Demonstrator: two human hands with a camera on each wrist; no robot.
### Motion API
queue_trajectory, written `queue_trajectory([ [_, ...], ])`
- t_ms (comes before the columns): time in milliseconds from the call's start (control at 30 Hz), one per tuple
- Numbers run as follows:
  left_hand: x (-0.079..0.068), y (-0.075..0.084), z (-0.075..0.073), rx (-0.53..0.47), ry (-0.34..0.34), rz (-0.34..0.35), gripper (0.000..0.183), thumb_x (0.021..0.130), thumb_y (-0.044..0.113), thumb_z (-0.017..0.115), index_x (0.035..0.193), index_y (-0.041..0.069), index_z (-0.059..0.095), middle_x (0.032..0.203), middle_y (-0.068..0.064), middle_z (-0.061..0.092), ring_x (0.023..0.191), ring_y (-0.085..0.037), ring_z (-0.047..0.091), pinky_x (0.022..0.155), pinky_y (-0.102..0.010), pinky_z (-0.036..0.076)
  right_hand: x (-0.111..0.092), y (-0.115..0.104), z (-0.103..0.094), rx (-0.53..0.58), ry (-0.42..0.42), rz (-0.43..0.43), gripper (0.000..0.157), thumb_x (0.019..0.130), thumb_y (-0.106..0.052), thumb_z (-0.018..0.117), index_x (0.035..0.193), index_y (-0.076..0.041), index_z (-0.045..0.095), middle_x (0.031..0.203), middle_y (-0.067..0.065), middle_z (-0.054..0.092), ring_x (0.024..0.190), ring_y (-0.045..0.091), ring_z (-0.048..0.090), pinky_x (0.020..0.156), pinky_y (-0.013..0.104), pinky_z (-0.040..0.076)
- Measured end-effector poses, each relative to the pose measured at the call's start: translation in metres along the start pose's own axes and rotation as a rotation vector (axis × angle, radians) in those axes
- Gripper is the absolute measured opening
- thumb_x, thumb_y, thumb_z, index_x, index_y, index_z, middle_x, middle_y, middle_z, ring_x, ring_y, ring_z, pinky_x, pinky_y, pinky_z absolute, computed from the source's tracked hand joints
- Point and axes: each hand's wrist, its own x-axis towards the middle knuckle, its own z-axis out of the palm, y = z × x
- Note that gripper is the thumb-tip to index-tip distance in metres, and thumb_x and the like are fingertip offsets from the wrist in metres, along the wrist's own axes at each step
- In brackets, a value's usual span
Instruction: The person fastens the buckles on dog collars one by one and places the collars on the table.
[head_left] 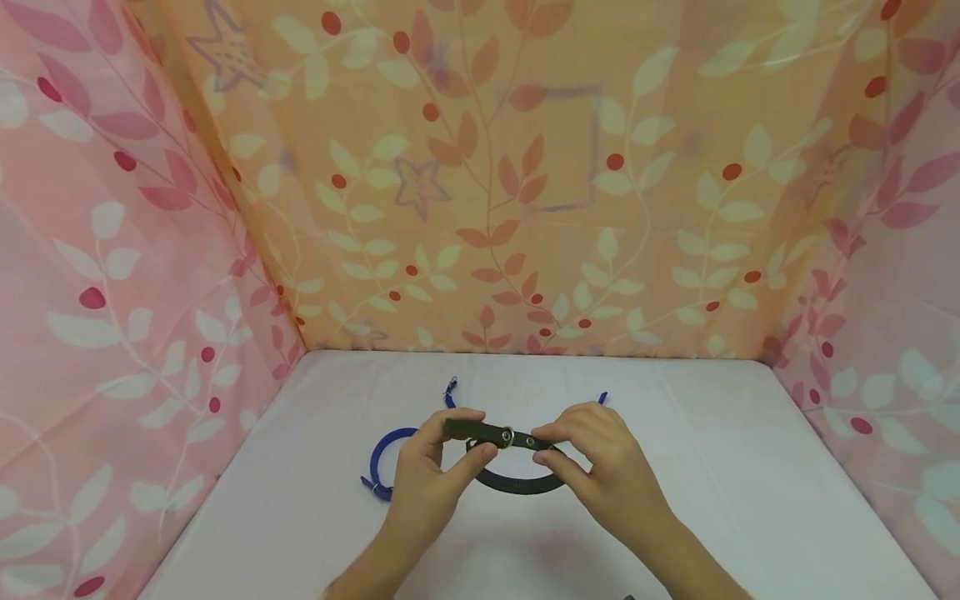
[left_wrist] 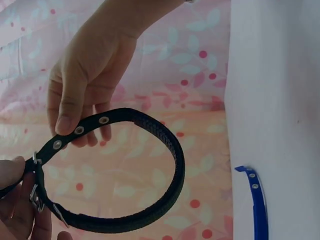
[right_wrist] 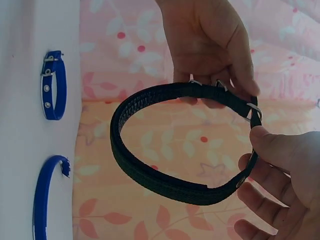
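Observation:
A dark green, nearly black collar (head_left: 517, 485) with metal eyelets is held up in a loop between both hands, above the white table. My left hand (head_left: 429, 477) grips its buckle end between thumb and fingers. On the other side, my right hand (head_left: 611, 462) pinches the eyelet end of the strap. In the left wrist view the strap (left_wrist: 104, 120) shows several eyelets and runs through a metal loop beside the buckle (left_wrist: 35, 195). The right wrist view shows the textured lining of the collar (right_wrist: 160, 95) and a metal ring near the left fingertips.
A blue collar (head_left: 377, 454) fastened into a ring lies on the white table (head_left: 262, 517), left of my left hand. Behind my hands lies a second blue collar (head_left: 450, 396), undone, its middle hidden. Patterned cloth walls (head_left: 487, 250) enclose the table at the back and sides.

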Motion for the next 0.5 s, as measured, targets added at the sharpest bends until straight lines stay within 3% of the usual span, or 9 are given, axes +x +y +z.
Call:
queue_trajectory([
  [133, 0.002, 0.005, -0.006, -0.002, 0.016, -0.022, 0.033, 0.087, 0.012, 0.082, 0.117, 0.019, 0.069, 0.106, 0.002, 0.072, 0.105, -0.019, 0.067, 0.105, -0.023, 0.045, 0.002, 0.004, -0.004, 0.011, 0.007, 0.005, 0.031, 0.078, -0.013, 0.088, 0.105, -0.021, 0.076, 0.095, -0.016, 0.069, 0.095, 0.008, 0.061, 0.094, 0.025, 0.041],
  [233, 0.004, 0.007, -0.008, 0.001, 0.022, -0.035, 0.032, 0.087, 0.012, 0.082, 0.115, 0.017, 0.069, 0.105, 0.001, 0.072, 0.104, -0.020, 0.067, 0.104, -0.024, 0.045, 0.001, 0.006, -0.005, 0.008, -0.043, 0.049, 0.031, 0.079, -0.015, 0.088, 0.106, -0.022, 0.076, 0.096, -0.017, 0.068, 0.097, 0.007, 0.061, 0.096, 0.027, 0.041],
  [400, 0.004, 0.007, -0.008, 0.031, -0.037, -0.104, 0.026, 0.088, 0.018, 0.082, 0.111, 0.023, 0.070, 0.101, 0.004, 0.072, 0.104, -0.022, 0.063, 0.103, -0.040, 0.045, -0.004, 0.006, 0.000, -0.015, -0.174, 0.127, 0.030, 0.083, -0.023, 0.087, 0.110, -0.024, 0.074, 0.100, -0.021, 0.068, 0.104, 0.006, 0.059, 0.098, 0.033, 0.042],
  [500, 0.003, 0.006, -0.007, 0.070, -0.093, -0.115, 0.023, 0.089, 0.024, 0.081, 0.109, 0.028, 0.070, 0.102, 0.008, 0.072, 0.105, -0.021, 0.061, 0.100, -0.046, 0.045, -0.006, 0.004, 0.006, 0.008, -0.181, 0.131, 0.034, 0.083, -0.027, 0.087, 0.114, -0.022, 0.073, 0.104, -0.018, 0.069, 0.107, 0.007, 0.060, 0.099, 0.033, 0.044],
])
